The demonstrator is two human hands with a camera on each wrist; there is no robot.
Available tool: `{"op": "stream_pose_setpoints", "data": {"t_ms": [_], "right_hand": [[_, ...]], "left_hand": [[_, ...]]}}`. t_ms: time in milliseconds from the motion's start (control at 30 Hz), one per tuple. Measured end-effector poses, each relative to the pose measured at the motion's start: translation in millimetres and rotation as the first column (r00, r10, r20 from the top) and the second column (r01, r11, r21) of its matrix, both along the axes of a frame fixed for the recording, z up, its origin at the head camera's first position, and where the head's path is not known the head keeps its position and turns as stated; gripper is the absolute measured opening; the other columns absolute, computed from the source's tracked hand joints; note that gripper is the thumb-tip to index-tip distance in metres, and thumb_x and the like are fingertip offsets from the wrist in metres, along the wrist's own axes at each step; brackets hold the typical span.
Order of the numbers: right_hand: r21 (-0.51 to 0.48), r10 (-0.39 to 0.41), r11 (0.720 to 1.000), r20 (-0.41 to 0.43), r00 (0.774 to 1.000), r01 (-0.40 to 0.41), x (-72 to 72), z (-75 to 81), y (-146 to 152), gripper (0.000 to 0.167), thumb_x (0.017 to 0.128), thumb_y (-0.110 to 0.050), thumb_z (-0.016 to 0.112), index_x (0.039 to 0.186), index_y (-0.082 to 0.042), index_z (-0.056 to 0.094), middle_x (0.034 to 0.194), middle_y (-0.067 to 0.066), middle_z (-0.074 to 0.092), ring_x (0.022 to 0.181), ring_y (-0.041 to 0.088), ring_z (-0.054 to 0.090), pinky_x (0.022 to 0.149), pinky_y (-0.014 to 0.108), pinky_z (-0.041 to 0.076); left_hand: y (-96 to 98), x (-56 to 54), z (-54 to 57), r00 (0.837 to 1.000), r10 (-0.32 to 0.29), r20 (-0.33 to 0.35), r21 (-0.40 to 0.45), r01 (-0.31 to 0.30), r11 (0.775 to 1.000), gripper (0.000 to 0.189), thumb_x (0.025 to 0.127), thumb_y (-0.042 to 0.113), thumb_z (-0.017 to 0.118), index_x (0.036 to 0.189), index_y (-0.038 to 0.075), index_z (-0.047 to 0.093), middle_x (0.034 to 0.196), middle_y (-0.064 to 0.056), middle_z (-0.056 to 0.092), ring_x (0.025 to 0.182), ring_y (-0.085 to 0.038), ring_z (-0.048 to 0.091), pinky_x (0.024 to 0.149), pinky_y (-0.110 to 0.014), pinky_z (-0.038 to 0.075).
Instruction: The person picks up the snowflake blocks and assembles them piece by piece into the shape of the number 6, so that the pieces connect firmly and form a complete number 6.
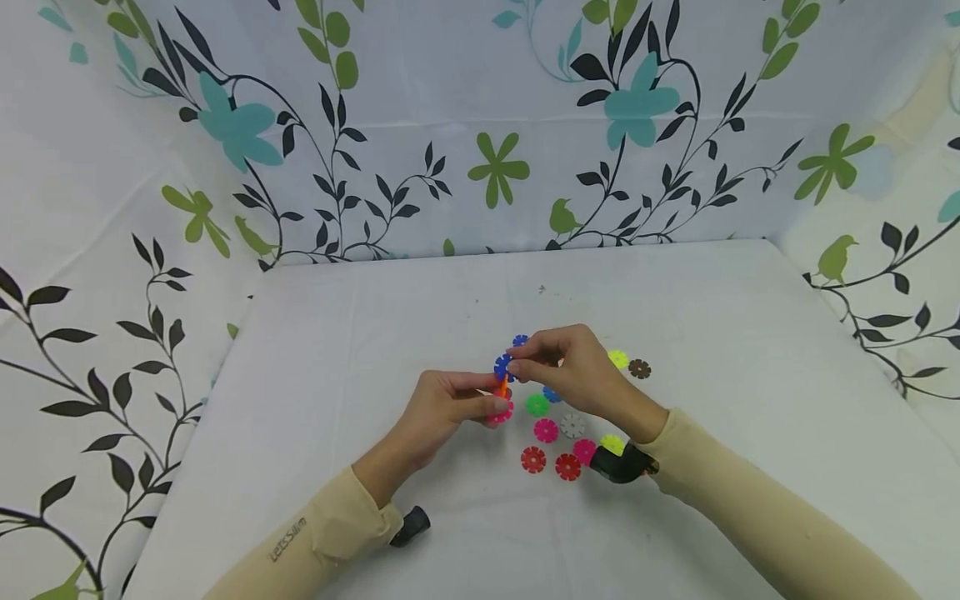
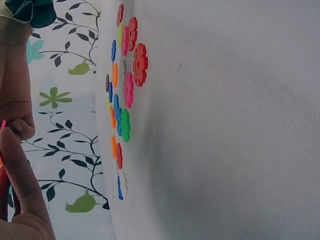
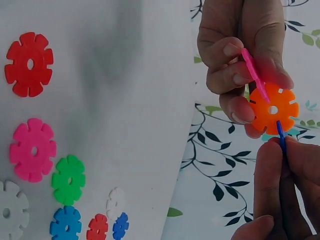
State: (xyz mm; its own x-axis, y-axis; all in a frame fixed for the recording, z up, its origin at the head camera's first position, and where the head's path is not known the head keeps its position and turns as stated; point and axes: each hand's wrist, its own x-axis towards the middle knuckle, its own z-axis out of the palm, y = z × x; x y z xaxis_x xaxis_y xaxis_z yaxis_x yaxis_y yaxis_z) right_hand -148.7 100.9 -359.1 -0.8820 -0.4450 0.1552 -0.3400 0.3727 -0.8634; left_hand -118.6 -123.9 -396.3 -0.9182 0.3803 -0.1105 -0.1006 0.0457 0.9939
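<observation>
My left hand [image 1: 442, 412] grips a pink notched plastic disc [image 3: 254, 74], which is slotted to an orange disc [image 3: 287, 106]. Between thumb and fingers of my right hand [image 1: 573, 371] is a blue disc [image 1: 503, 367]. Its edge meets the lower rim of the orange one in the right wrist view; how deep it sits in the notch I cannot tell. All three are held above the table. In the left wrist view the fingers of both hands come close together at the left edge, and the discs are mostly hidden there.
Loose notched discs lie on the white-covered table [image 1: 337, 333], among them red [image 1: 533, 460], green [image 1: 537, 405], grey [image 1: 573, 425], brown [image 1: 640, 368] and yellow [image 1: 617, 359]. Black wrist devices [image 1: 411, 527] hang under both sleeves. A leaf-patterned cloth [image 1: 420, 92] stands behind.
</observation>
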Motion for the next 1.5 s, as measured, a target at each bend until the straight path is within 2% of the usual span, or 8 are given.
{"op": "stream_pose_setpoints", "data": {"t_ms": [133, 267, 433, 600, 867, 1100, 1300, 1500], "right_hand": [[-0.004, 0.003, 1.0, 0.033, 0.999, -0.003, 0.8, -6.5, 1, 0.018, 0.092, -0.018, 0.077, 0.107, -0.009, 0.079, 0.094, -0.001, 0.075, 0.083, 0.023, 0.069, 0.072, 0.035, 0.058], [-0.008, 0.023, 1.0, 0.029, 0.999, -0.022, 1.8, -15.3, 2, 0.017, 0.092, -0.018, 0.077, 0.108, -0.011, 0.079, 0.096, -0.003, 0.073, 0.086, 0.022, 0.067, 0.071, 0.034, 0.057], [-0.026, 0.028, 0.999, -0.011, 1.0, -0.028, 1.8, -18.5, 3, 0.019, 0.095, -0.019, 0.073, 0.113, -0.013, 0.079, 0.098, -0.003, 0.071, 0.089, 0.02, 0.068, 0.075, 0.04, 0.058], [-0.063, -0.037, 0.997, -0.017, 0.999, 0.036, 0.5, -15.9, 7, 0.027, 0.099, -0.023, 0.068, 0.124, -0.014, 0.074, 0.109, 0.0, 0.071, 0.094, 0.021, 0.069, 0.08, 0.047, 0.057], [-0.144, -0.111, 0.984, -0.055, 0.992, 0.102, -5.6, -15.5, 17, 0.032, 0.101, -0.02, 0.065, 0.131, -0.012, 0.069, 0.124, 0.003, 0.069, 0.1, 0.021, 0.069, 0.084, 0.044, 0.057], [-0.172, -0.184, 0.969, -0.04, 0.982, 0.175, -6.8, -16.4, 30, 0.033, 0.103, -0.019, 0.061, 0.134, -0.009, 0.066, 0.119, 0.009, 0.07, 0.102, 0.023, 0.068, 0.083, 0.03, 0.056], [-0.238, -0.266, 0.935, 0.017, 0.964, 0.262, -15.4, -13.9, 44, 0.041, 0.107, -0.027, 0.053, 0.142, -0.006, 0.058, 0.129, 0.012, 0.065, 0.112, 0.023, 0.064, 0.09, 0.026, 0.053], [-0.25, -0.377, 0.891, 0.059, 0.924, 0.379, -26.8, -11.8, 67, 0.049, 0.108, -0.037, 0.047, 0.147, -0.008, 0.053, 0.137, 0.017, 0.059, 0.117, 0.021, 0.061, 0.094, 0.025, 0.051]], "left_hand": [[1.5, -0.1, 0.9, 0.999, -0.042, 0.031, 0.017, 0.041, 0.999, 0.039, 0.089, 0.01, 0.079, 0.127, 0.005, 0.07, 0.119, -0.021, 0.069, 0.092, -0.028, 0.074, 0.085, -0.038, 0.058], [2.8, 0.6, 3.6, 0.995, -0.079, 0.053, 0.0, 0.079, 0.997, 0.044, 0.091, 0.019, 0.078, 0.133, 0.01, 0.067, 0.124, -0.017, 0.067, 0.093, -0.029, 0.074, 0.081, -0.041, 0.059], [6.1, -0.2, 5.0, 0.999, -0.041, 0.035, -0.059, 0.043, 0.997, 0.037, 0.1, 0.029, 0.066, 0.129, 0.006, 0.068, 0.115, -0.012, 0.073, 0.09, -0.027, 0.073, 0.075, -0.04, 0.06], [7.9, 0.5, 6.2, 1.0, 0.025, 0.013, -0.078, -0.024, 0.997, 0.028, 0.101, 0.022, 0.064, 0.123, 0.004, 0.071, 0.107, -0.01, 0.075, 0.088, -0.025, 0.073, 0.071, -0.037, 0.06], [5.3, -0.7, 7.8, 0.989, 0.146, 0.008, -0.125, -0.144, 0.982, 0.027, 0.098, 0.028, 0.069, 0.116, 0.008, 0.074, 0.105, -0.006, 0.076, 0.089, -0.023, 0.073, 0.07, -0.04, 0.06], [3.8, -2.9, 10.6, 0.979, 0.199, 0.035, -0.135, -0.193, 0.972, 0.026, 0.099, 0.027, 0.068, 0.115, 0.007, 0.074, 0.104, -0.006, 0.075, 0.091, -0.022, 0.074, 0.074, -0.039, 0.059], [-0.7, -4.4, 8.5, 0.97, 0.23, 0.079, -0.131, -0.218, 0.967, 0.028, 0.099, 0.026, 0.067, 0.116, 0.004, 0.072, 0.106, -0.008, 0.073, 0.093, -0.025, 0.074, 0.078, -0.039, 0.06], [-6.2, -4.1, 6.1, 0.968, 0.218, 0.123, -0.091, -0.208, 0.974, 0.027, 0.099, 0.024, 0.068, 0.118, 0.004, 0.071, 0.105, -0.008, 0.073, 0.098, -0.027, 0.073, 0.08, -0.04, 0.059]]}}
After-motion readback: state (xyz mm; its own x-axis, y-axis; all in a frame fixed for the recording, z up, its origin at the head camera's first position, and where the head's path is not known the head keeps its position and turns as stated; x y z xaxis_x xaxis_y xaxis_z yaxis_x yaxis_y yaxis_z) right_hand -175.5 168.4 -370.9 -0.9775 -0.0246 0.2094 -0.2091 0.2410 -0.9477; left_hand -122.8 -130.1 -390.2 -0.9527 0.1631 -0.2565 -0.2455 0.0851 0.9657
